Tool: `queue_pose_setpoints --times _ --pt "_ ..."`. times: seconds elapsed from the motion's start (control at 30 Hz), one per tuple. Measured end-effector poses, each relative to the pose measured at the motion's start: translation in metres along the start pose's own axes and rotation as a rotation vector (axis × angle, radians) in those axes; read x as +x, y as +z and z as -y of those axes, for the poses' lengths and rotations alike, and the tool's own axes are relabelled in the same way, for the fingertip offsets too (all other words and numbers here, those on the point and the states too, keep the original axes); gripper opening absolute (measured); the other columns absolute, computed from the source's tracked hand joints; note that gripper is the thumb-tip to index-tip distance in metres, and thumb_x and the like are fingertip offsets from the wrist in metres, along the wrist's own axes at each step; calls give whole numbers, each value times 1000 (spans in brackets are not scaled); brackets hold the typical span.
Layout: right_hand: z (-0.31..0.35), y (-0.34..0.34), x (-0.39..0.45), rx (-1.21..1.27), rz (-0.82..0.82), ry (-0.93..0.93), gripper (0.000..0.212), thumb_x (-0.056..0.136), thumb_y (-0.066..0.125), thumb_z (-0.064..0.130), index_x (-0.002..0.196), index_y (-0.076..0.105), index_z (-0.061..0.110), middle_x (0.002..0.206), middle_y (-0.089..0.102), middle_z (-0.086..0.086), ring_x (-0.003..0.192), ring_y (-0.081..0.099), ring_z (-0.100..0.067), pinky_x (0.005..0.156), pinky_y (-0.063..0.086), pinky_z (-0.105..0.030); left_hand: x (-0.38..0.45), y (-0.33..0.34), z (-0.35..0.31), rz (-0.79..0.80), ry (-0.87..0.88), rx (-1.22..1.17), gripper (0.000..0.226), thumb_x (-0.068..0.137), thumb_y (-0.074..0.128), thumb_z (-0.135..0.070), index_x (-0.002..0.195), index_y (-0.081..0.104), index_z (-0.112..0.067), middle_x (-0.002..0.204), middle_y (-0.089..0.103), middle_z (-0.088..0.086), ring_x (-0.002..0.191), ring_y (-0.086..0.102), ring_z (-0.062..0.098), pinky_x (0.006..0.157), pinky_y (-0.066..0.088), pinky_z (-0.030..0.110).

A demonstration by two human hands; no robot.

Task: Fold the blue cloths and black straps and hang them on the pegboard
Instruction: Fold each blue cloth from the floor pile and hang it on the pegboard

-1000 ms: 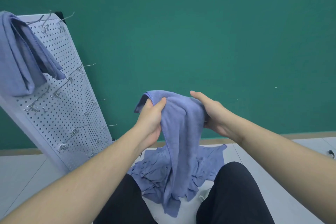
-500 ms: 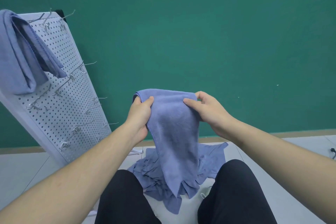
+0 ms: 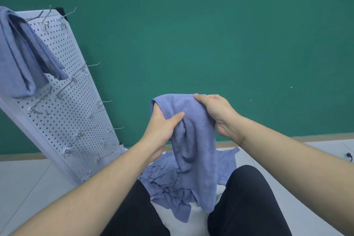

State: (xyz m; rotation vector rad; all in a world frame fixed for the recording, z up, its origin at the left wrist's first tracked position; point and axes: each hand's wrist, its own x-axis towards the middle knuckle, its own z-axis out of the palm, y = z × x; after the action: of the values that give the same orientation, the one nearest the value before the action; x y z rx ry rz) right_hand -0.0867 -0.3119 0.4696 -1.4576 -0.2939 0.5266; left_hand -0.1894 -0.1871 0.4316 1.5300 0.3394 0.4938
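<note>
Head view: blue cloth [image 3: 193,140] held up in the air, right of the pegboard [image 3: 63,105], hanging down over the pile of blue cloths [image 3: 168,184] on the floor [image 3: 28,174]. Left hand [image 3: 162,126] clamped on the cloth's left side, thumb on the front. Right hand [image 3: 216,113] clamped on its top right edge. Another folded blue cloth [image 3: 21,53] draped over hooks [image 3: 84,67] at the pegboard's top left. Green wall [image 3: 210,34] behind the pegboard. Black trouser legs [image 3: 249,201] below the pile.
</note>
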Motion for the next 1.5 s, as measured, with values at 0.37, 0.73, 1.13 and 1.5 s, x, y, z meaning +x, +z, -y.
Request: queue_pose_setpoints --times 0.37,0.73,1.13,1.5 --pt "-12 -15 -15 -134 305 -40 34 95 63 7 123 61 26 66 51 4 56 44 -10 61 43 -24 14 -12 -17 -94 -271 -357 37 98 57 -6 129 50 -26 110 72 8 88 75 17 67 59 32" --pt "-4 -13 -4 -283 116 -183 23 95 61 6 97 74 25 99 73 11 96 62 -7 86 52 -25 15 -38 -21 -26 -386 96 22 93 70 -28 113 71 -20 100 78 -3 84 69 13 67 51 28" --pt "13 -28 3 -473 143 -180 33 93 53 4 106 69 30 90 67 -7 77 59 -17 94 57 -38 18 -41 -43 130 -311 107 24 90 71 -12 110 71 -24 96 72 -7 81 64 8 73 47 28" --pt "25 -16 -2 -448 182 142 26 98 48 16 109 65 31 93 59 2 81 53 -17 74 47 -32 25 -41 -55 207 -254 322 24 90 70 -2 103 75 -21 100 75 7 83 68 14 74 53 23"
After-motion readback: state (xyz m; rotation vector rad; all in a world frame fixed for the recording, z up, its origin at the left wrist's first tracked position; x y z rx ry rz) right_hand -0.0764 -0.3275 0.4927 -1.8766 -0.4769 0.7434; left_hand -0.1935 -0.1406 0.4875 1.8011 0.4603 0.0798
